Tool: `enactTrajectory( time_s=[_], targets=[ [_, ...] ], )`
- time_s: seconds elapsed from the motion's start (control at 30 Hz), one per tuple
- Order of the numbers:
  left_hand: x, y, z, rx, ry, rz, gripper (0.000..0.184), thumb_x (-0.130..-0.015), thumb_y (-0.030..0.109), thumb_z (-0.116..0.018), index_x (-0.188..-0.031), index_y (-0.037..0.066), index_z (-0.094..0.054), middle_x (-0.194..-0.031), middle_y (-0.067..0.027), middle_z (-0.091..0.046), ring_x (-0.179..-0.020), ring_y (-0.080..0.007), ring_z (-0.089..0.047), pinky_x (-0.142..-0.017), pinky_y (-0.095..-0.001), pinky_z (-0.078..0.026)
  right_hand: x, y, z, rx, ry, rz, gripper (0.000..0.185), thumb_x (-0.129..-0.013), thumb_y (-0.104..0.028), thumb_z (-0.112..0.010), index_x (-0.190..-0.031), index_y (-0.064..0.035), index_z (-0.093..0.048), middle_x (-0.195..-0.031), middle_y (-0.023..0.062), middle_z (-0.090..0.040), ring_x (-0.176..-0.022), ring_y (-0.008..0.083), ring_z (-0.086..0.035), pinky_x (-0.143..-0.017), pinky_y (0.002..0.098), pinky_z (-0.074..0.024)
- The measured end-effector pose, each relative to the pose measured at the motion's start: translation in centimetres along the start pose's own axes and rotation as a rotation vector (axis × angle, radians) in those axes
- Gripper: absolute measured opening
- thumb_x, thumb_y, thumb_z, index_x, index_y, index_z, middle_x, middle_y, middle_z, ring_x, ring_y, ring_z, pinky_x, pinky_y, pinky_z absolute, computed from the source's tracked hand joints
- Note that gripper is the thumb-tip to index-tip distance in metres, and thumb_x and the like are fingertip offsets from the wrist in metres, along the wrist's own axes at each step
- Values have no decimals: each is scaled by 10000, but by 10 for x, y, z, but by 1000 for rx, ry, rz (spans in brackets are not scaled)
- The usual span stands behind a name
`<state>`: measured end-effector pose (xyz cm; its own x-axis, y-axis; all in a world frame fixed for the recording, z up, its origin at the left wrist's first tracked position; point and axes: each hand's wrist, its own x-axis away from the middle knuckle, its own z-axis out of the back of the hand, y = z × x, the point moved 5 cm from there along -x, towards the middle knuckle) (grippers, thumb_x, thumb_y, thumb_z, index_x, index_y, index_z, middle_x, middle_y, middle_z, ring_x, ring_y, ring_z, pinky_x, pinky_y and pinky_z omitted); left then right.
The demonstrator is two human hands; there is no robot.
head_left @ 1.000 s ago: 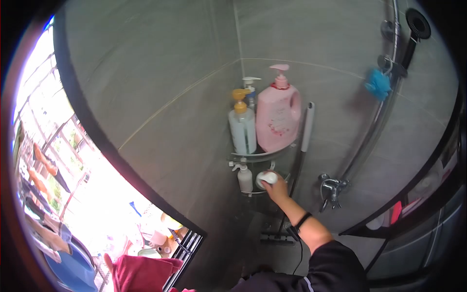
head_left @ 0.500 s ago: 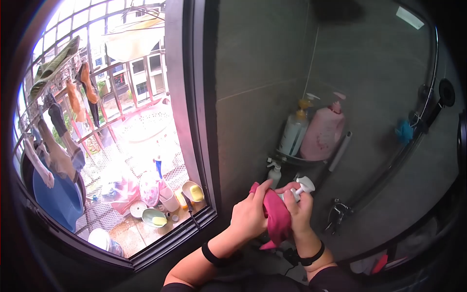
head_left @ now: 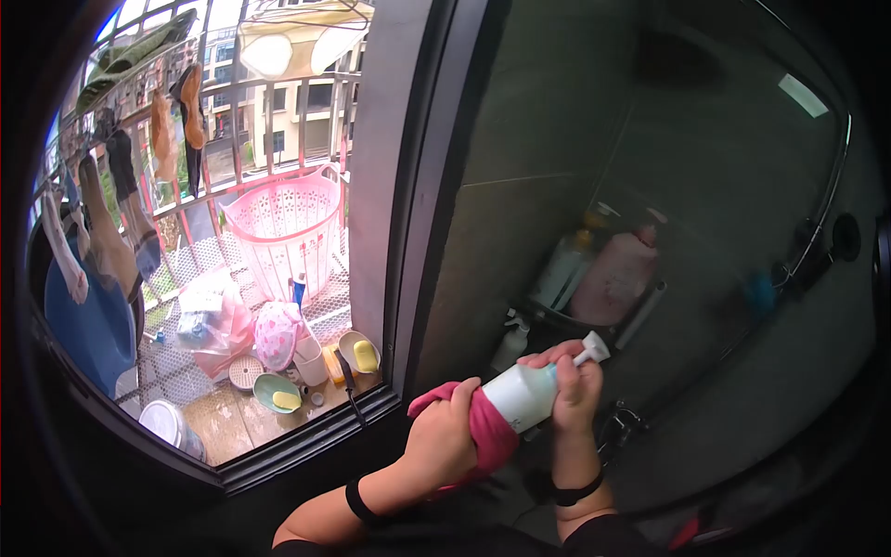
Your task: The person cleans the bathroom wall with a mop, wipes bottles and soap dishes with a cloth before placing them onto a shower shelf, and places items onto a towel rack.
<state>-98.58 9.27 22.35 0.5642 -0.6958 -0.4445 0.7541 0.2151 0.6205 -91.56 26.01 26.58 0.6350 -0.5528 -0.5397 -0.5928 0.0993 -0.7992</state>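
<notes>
A white pump bottle (head_left: 520, 397) lies tilted between my hands, its white pump head (head_left: 591, 349) pointing up and right. My right hand (head_left: 574, 385) is closed around the bottle's neck, just below the pump. A dark pink cloth (head_left: 490, 432) is wrapped round the lower end of the bottle. My left hand (head_left: 444, 429) grips this cloth, pressing it against the bottle, whose base is hidden under it. Behind my right hand, a smaller pump bottle (head_left: 511, 342) stands below the corner shelf.
The corner shelf holds a pink pump bottle (head_left: 614, 277) and a clear one with a yellow collar (head_left: 564, 269). A shower hose and tap (head_left: 622, 425) are on the right wall. Through the window at left are a pink basket (head_left: 288, 232), soap dishes (head_left: 276, 394) and hanging socks.
My left hand has moved left and down with the cloth, uncovering the white body of the bottle. My right hand still holds its neck. The view has shifted, and the balcony looks less washed out.
</notes>
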Motion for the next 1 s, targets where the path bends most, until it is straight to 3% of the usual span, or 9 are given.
enactTrajectory(
  time_s=[0.13, 0.23, 0.33, 0.43, 0.53, 0.63, 0.8, 0.93, 1.0],
  targets=[
    [-35, 19, 37, 143, -148, 10, 628, -738, 268, -744, -1245, 32, -458, -999, -231, -650, -919, -415, -642, -785, -460, -504, 18, 23, -27, 18, -18, -91, 180, -936, -177, -585, -939, 2, -568, -873, 104, -657, -861, 164, -625, -830, 315, -513],
    [-49, -13, 30, 344, -227, -82, 587, -756, 251, -700, -1230, 4, -454, -904, -250, -661, -875, -441, -642, -756, -480, -509, 10, 18, -38, 121, -8, -33, 170, -945, -161, -572, -914, 6, -581, -864, 101, -661, -837, 162, -628, -807, 319, -517],
    [-24, -24, 24, 274, -149, 77, 628, -760, 199, -686, -1295, 18, -414, -948, -266, -655, -876, -465, -633, -753, -491, -502, -1, 39, -31, 24, -52, -161, 192, -951, -180, -586, -927, 10, -590, -847, 129, -667, -799, 189, -643, -775, 332, -522],
    [12, -32, 12, -7, 51, 18, 795, -719, 87, -662, -1441, 61, -330, -1198, -249, -552, -995, -419, -595, -828, -473, -476, -10, 45, -16, -31, 68, -156, 182, -959, -158, -580, -888, 9, -590, -826, 116, -647, -781, 198, -639, -756, 340, -528],
    [27, -38, -7, -465, 435, -292, 845, -671, 86, -683, -1447, 45, -352, -1197, -217, -521, -994, -384, -554, -858, -504, -432, -29, 36, 1, -50, 201, -57, 161, -959, -174, -582, -901, -25, -564, -825, 85, -611, -814, 213, -636, -772, 362, -526],
    [9, -30, -7, -310, 580, -197, 813, -656, 81, -683, -1420, 46, -410, -1120, -203, -540, -956, -371, -544, -835, -519, -402, -23, 47, -9, -84, 219, -100, 147, -959, -164, -577, -913, -25, -564, -822, 89, -617, -810, 213, -636, -776, 359, -522],
    [-27, -3, 7, -478, 539, -244, 744, -646, 156, -710, -1358, 109, -499, -744, -132, -597, -630, -309, -586, -626, -424, -449, -5, 51, -28, -38, 262, -49, 179, -965, -190, -578, -928, -16, -559, -814, 88, -614, -820, 204, -621, -803, 352, -500],
    [-52, -14, 34, 185, 9, -109, 633, -671, 242, -758, -1250, 88, -554, -947, -229, -659, -892, -389, -655, -744, -413, -513, -12, 18, -17, -84, 154, 7, 143, -950, -138, -566, -877, -16, -551, -807, 95, -613, -797, 192, -608, -794, 349, -493],
    [-58, -48, 11, 508, -438, -82, 682, -761, 251, -760, -1343, 50, -467, -1102, -162, -651, -1014, -283, -641, -833, -355, -514, -19, 3, -10, -150, 47, 32, 171, -944, -165, -569, -851, -26, -532, -789, 85, -587, -771, 207, -601, -775, 379, -501]
  ],
)
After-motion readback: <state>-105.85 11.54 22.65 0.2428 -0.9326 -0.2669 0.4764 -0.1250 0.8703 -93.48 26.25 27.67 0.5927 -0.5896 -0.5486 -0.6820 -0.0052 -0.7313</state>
